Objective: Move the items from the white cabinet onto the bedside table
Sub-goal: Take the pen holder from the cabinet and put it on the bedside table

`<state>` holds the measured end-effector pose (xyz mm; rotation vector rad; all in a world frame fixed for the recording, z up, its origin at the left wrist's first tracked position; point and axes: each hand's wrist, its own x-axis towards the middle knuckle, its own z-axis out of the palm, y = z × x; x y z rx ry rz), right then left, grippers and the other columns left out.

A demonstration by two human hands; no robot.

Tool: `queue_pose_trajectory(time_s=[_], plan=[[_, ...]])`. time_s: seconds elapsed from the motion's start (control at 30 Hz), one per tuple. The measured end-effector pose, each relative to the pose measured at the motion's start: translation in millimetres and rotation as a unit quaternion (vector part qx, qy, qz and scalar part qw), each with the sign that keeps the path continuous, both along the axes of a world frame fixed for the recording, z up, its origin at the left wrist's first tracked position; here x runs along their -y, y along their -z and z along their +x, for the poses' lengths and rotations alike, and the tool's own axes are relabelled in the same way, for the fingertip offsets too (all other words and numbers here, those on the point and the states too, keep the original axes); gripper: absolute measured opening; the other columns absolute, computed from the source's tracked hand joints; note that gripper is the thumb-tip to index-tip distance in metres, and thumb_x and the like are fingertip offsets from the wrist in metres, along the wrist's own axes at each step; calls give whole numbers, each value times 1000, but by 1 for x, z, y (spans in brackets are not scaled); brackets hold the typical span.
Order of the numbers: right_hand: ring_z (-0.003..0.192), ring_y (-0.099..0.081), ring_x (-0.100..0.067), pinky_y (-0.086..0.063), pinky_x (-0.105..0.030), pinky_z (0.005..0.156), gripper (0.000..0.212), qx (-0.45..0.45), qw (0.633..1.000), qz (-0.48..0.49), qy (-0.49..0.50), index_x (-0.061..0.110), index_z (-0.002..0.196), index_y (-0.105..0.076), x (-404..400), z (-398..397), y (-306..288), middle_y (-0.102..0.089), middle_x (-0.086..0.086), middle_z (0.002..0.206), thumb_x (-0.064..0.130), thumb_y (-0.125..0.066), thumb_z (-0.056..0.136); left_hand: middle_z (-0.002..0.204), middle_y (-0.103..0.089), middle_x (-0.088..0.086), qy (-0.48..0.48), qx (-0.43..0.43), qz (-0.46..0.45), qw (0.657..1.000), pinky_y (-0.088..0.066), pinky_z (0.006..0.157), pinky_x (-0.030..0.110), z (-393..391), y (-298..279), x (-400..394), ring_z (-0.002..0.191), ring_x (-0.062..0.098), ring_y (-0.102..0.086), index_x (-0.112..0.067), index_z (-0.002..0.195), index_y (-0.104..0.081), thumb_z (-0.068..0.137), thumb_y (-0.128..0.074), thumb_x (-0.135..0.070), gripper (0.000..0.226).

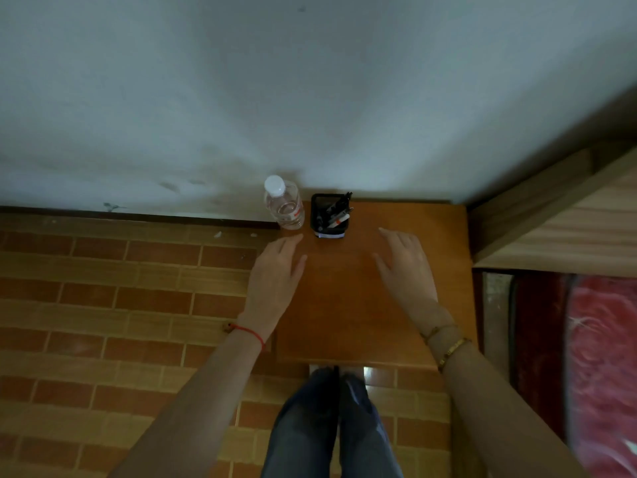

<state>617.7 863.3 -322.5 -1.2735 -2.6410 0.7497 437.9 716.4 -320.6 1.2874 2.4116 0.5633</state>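
Observation:
A clear water bottle with a white cap stands at the far left corner of the brown wooden bedside table. Right beside it stands a black pen holder with several pens in it. My left hand hovers over the table's left edge, just short of the bottle, fingers apart and holding nothing. My right hand hovers over the right half of the table, right of the pen holder, also open and holding nothing. The white cabinet is out of view.
A grey-white wall rises directly behind the table. A wooden bed frame and a red blanket lie to the right. Brick-pattern floor spreads to the left. My legs in jeans stand at the table's near edge.

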Motion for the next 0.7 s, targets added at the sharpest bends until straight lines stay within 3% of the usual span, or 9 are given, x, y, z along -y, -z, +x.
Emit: queue_pose_trajectory(time_s=[0.37, 0.7], plan=[[118, -53, -27, -42, -36, 103, 41, -56, 997, 43, 8, 5, 129, -57, 57, 78, -174, -63, -12, 119, 14, -66, 90, 128, -63, 10, 33, -58, 44, 997, -50, 101, 34, 33, -184, 68, 117, 23, -60, -10, 135, -55, 97, -58, -20, 40], [120, -52, -25, -46, -40, 102, 44, -83, 995, 49, 2, 9, 132, -54, 107, 119, -251, -62, -10, 122, 18, -64, 91, 126, -64, 9, -9, -62, 83, 995, -52, 98, 38, 73, -263, 135, 116, 23, -61, -10, 133, -58, 97, -59, -20, 38]])
